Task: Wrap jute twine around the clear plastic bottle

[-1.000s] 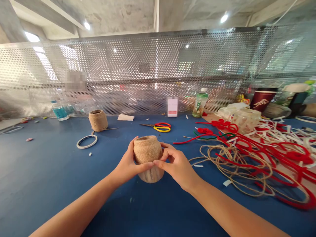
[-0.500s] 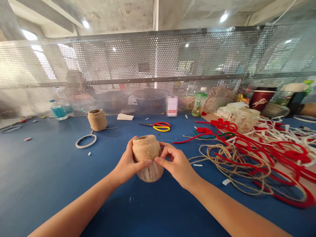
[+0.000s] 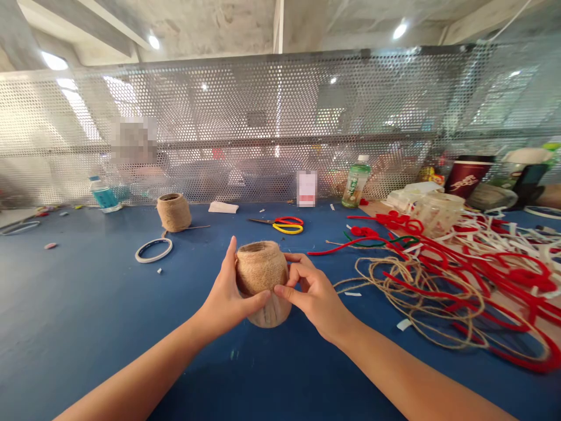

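Note:
Both my hands hold a small jar (image 3: pixel 262 269) in front of me, its upper part wound with jute twine. The lower part (image 3: pixel 272 313) is pale and bare, and may be glass. My left hand (image 3: pixel 230 289) cups its left side, with the thumb raised against the rim. My right hand (image 3: pixel 312 289) pinches the twine at the right side, and its fingertips nearly meet my left fingers. A loose twine tangle (image 3: pixel 416 298) and red pipe cleaners (image 3: pixel 460 275) lie to the right of my right hand.
On the blue table (image 3: pixel 79 304) lie a twine spool (image 3: pixel 174 213), a white tape ring (image 3: pixel 153 250) and scissors (image 3: pixel 280 225) with red and yellow handles. A plastic box (image 3: pixel 438 213), bottles and a dark red cup (image 3: pixel 467 178) stand at the back right, before a perforated metal screen (image 3: pixel 280 105).
My left thumb now stands higher at the jar's left side, and my left fingers have shifted across its front. The jar stays between both hands, in about the same place.

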`<move>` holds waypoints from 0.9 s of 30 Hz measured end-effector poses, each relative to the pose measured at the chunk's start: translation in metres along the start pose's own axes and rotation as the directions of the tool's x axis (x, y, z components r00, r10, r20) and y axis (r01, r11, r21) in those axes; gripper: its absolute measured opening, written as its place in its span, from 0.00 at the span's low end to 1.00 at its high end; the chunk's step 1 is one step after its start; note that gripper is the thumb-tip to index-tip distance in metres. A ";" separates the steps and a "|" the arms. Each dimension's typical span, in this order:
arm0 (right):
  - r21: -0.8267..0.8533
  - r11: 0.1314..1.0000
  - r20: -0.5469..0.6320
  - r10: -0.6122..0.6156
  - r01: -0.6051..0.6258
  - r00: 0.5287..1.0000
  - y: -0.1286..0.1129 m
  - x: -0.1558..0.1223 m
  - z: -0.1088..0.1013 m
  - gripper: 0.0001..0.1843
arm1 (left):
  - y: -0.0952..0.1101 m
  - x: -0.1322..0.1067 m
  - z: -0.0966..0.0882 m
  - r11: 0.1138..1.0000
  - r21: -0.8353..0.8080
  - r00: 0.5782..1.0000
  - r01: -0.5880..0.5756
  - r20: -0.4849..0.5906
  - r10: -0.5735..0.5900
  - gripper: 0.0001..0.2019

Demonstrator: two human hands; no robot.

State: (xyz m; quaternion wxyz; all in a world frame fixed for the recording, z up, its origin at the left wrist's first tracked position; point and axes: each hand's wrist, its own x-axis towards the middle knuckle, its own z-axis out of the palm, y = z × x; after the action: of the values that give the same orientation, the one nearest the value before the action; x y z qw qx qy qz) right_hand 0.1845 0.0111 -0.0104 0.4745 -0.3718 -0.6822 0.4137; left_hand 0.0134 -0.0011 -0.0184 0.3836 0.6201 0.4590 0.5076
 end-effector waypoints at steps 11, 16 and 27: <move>-0.084 0.996 0.046 -0.033 0.037 0.998 -0.001 0.000 0.001 0.14 | 0.013 -0.004 0.006 0.997 -0.079 0.999 -0.012 -0.044 0.008 0.58; -0.130 0.990 0.063 -0.051 0.059 0.997 -0.001 0.000 -0.002 0.10 | 0.009 0.001 0.002 0.996 -0.083 1.000 0.017 -0.020 -0.019 0.56; -0.167 0.983 0.047 -0.069 0.076 0.996 -0.002 0.002 -0.004 0.10 | 0.001 0.006 -0.004 1.000 -0.028 0.998 0.009 -0.057 -0.010 0.54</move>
State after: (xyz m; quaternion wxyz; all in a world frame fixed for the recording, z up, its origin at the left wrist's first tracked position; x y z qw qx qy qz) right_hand 0.1876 0.0127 -0.0075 0.4420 -0.3767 -0.7375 0.3446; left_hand 0.0099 0.0048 -0.0154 0.3813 0.5979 0.4655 0.5295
